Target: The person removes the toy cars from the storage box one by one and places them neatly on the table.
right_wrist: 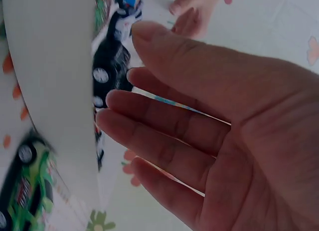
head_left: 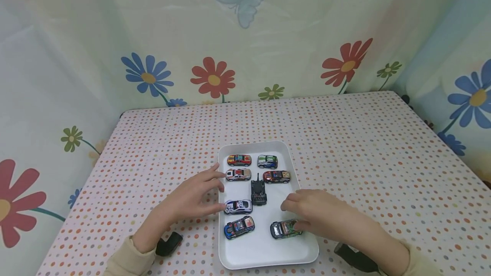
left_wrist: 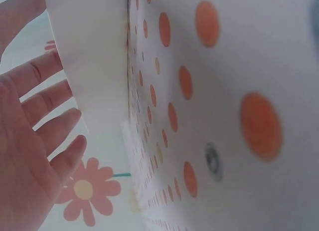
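Observation:
A white tray (head_left: 268,251) holds several toy cars. My left hand (head_left: 192,197) reaches over its left rim, fingers spread. Its fingertips are close to the white-and-red toy car (head_left: 238,174), and its thumb is at the white-and-purple toy car (head_left: 238,206); contact is unclear. My right hand (head_left: 320,210) hovers at the right rim with nothing in its loosely bent fingers (right_wrist: 149,106). Its thumb overlaps the dark green toy car (head_left: 284,228) in the head view. A black toy vehicle with a long barrel (head_left: 258,193) stands mid-tray. A blue toy car (head_left: 239,227) sits angled at lower left.
Farther back in the tray are a yellow-and-red car (head_left: 239,159), a green-and-white car (head_left: 267,161) and a dark red car (head_left: 276,176). Outside the tray wall, a bright green car (right_wrist: 27,186) shows. Dotted cloth covers the table (head_left: 172,139); flowered curtains (head_left: 299,33) stand behind.

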Motion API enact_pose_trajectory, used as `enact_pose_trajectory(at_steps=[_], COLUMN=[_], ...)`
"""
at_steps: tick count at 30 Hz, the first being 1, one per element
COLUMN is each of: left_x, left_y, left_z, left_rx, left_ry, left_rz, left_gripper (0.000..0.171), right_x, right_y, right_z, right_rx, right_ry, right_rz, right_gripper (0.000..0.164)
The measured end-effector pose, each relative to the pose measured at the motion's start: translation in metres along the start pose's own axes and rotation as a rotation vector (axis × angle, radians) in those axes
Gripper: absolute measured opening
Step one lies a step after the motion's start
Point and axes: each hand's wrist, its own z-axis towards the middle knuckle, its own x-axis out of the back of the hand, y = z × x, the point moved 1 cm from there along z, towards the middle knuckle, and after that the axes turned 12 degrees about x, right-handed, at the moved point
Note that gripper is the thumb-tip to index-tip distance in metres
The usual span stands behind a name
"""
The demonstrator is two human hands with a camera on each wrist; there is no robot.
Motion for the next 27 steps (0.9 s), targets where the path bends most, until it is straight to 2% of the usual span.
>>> enact_pose_trajectory(at_steps=[6, 12, 19, 27], left_x=[0.000, -0.001, -0.002, -0.001], left_y=[-0.001, -0.001, -0.001, -0.002], left_z=[0.000, -0.001, -0.001, -0.002], left_rx=[0.004, -0.008, -0.011, 0.026], left_ry=[-0.002, 0.007, 0.006, -0.022], left_rz=[-0.004, -0.007, 0.018, 0.006], left_gripper=[0.032, 0.032, 0.034, 0.039], right_x=[-0.013, -0.021, -0.026, -0.026], right_y=[-0.003, -0.005, -0.005, -0.005], right_z=[0.006, 0.008, 0.010, 0.012], right_rx=[0.025, 0.010, 0.013, 0.031], right_ry=[-0.060, -0.105, -0.118, -0.098], right_rz=[0.066, 0.052, -0.002, -0.007], right_gripper=[0.029, 0.030, 0.030, 0.027])
